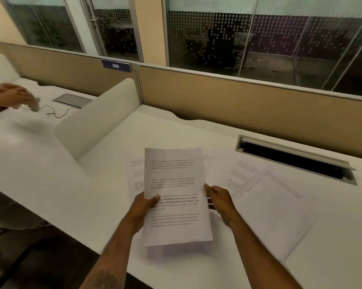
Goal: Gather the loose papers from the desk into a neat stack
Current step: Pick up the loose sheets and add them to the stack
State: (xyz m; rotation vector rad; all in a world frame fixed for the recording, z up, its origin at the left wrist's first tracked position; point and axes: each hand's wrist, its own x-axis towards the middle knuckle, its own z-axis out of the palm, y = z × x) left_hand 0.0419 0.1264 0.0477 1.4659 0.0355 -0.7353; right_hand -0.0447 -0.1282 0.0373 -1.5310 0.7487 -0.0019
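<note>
I hold a small bundle of printed white sheets above the white desk, tilted up toward me. My left hand grips its left edge, thumb on the printed face. My right hand pinches the right edge. A further sheet shows just below the bundle near the desk's front edge. Loose printed sheets lie flat on the desk: one partly hidden behind the bundle on the left, one to the right, and a large one angled farther right.
An open cable hatch is sunk into the desk at the back right. A white curved divider separates the neighbouring desk on the left, where another person's hands handle something by a thin cable. A tan partition backs the desk.
</note>
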